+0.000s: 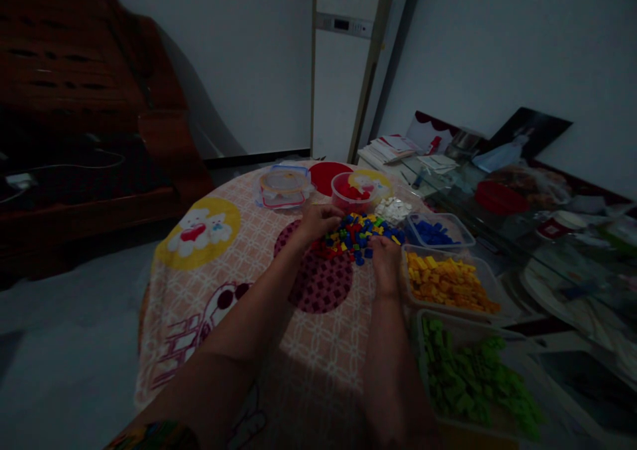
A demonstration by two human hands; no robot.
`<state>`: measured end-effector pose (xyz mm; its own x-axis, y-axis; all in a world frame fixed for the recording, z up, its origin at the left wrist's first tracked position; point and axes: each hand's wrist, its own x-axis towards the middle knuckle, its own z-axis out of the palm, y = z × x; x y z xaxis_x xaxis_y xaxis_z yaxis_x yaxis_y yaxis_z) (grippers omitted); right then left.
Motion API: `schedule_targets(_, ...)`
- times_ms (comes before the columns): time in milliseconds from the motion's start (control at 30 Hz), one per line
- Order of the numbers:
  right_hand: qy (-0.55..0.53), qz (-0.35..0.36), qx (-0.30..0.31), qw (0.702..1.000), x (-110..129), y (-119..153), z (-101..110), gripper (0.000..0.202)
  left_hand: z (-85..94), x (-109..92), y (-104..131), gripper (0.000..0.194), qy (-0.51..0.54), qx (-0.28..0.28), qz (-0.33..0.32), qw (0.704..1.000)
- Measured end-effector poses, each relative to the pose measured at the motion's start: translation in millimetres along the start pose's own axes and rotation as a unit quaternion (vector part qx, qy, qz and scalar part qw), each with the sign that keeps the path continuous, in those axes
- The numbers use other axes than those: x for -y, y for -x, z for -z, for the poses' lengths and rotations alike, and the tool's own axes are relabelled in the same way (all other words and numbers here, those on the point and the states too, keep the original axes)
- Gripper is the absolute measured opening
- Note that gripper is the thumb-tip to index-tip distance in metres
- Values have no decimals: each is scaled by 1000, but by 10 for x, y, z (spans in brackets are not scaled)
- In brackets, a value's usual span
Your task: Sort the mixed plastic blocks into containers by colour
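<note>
A heap of mixed toy building bricks (355,234) in red, blue, yellow and green lies on the patterned tablecloth (318,350). At the heap's left edge is my left hand (320,222), its fingers bent and drawn together over the bricks. My right hand (385,259) is curled at the right edge, thumb against the fingers. What either hand pinches is too small and dark to make out. Right of the heap stand clear tubs of blue bricks (434,233), yellow bricks (442,281) and green bricks (472,377). White bricks (393,209) lie in a pile behind it.
A round tub (334,198) holding red bricks stands at the back, near a red lid (326,174) and a stacked clear container (284,186). A cluttered glass table (462,188) adjoins on the right. A wooden bench (164,138) stands at the left.
</note>
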<state>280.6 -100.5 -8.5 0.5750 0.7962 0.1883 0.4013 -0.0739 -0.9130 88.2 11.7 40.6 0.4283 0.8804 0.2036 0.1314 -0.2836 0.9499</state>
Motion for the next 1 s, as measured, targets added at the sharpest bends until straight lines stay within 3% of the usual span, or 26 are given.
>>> schedule_targets(167,3,6,-4,1000,-3,-5,2,40,-92,-163,146,15,-194,62,-26,979)
schedule_targets(367,11,7,0,1000,-33,-14,8,39,-377,-208,230,20,-349,155,-80,921)
schedule_targets(567,12,6,0,1000,14,0,14,40,-475,-207,286,26,-445,170,-83,875)
schedule_targets(867,5,-4,-6,1000,54,22,10,41,-491,-129,290,24,-430,153,-102,884)
schedule_targets(1000,13,1,0,1000,70,30,26,40,-470,-92,259,20,-357,150,-104,916)
